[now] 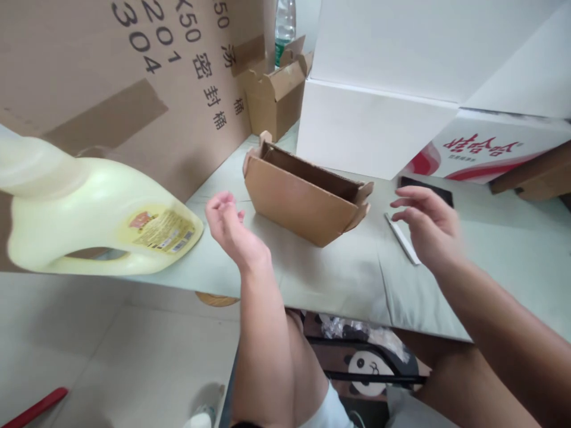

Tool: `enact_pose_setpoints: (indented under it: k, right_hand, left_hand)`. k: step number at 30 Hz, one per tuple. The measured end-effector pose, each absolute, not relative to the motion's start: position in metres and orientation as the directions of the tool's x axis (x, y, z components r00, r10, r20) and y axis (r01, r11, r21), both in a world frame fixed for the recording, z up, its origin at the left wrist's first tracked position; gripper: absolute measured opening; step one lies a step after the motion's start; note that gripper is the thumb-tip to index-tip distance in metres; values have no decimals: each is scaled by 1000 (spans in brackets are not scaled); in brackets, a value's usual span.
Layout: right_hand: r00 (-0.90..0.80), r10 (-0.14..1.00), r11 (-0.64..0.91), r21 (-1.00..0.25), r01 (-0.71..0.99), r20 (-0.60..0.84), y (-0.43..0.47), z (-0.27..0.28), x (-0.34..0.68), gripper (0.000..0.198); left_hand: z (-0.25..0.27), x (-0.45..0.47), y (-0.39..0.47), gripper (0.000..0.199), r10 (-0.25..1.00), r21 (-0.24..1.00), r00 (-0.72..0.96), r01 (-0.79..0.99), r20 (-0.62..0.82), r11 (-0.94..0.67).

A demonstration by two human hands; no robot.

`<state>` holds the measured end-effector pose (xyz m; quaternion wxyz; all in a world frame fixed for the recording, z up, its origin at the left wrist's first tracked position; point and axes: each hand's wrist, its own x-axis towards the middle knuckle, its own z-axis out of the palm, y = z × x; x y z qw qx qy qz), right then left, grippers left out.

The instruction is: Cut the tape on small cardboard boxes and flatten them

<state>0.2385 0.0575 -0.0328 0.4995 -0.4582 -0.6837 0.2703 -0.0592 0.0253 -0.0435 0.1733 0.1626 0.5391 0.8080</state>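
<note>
A brown cardboard box stands on the table with its top open and small flaps raised at both ends. My left hand hovers just left of it, fingers loosely curved, holding nothing and apart from the box. On the other side, my right hand hangs in the air with thumb and fingers spread, also holding nothing. Below that hand lies a thin white stick-like object, its kind unclear. A flat black object is partly hidden behind the right hand.
A large pale yellow jug stands at the left edge of the table. Behind are a big printed carton, another small cardboard box, a clear bottle and white boxes. A red-printed carton sits back right.
</note>
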Motion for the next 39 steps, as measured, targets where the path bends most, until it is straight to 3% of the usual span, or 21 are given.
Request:
enact_pose_setpoints:
  k: [5,10,14,20,27,30,33,35,39]
  right_hand:
    - [-346,825,557,-749,359,448,33,-29,214,36]
    - [-416,720,693,-553,462,555,24,-27,184,51]
    - [-355,681,648,-301,700,640,22,-14,166,43]
    - [-425,767,526,-92,845,480,31,4,147,52]
    - [-376,702,528,-89,844,605,37,-7,189,39]
    - [-416,611,607,-62,792,673,32,-4,216,14]
    - [-498,502,698,8,716,707,17,7,238,13]
    - [-530,487,732,6,681,695,3,15,249,18]
    - [-564,525,779,-95,619,637,-27,29,266,21]
  left_hand:
    - [-57,-54,34,41,685,948,-692,-6,226,-319]
    - [-61,-54,34,46,690,957,-683,52,242,-284]
    - [-58,-54,30,44,714,977,-686,-24,138,-212]
    - [-53,-48,32,40,741,981,-667,-77,84,-180]
    - [-55,-51,31,42,736,980,-676,-128,26,-151]
    - [-56,-54,31,43,736,976,-676,-135,37,-173]
    - [-57,-56,31,44,762,972,-646,-143,52,-188]
    - [-55,-55,31,47,829,967,-555,-168,69,-193]
    - [-45,-47,25,59,970,950,-212,-260,121,-175]
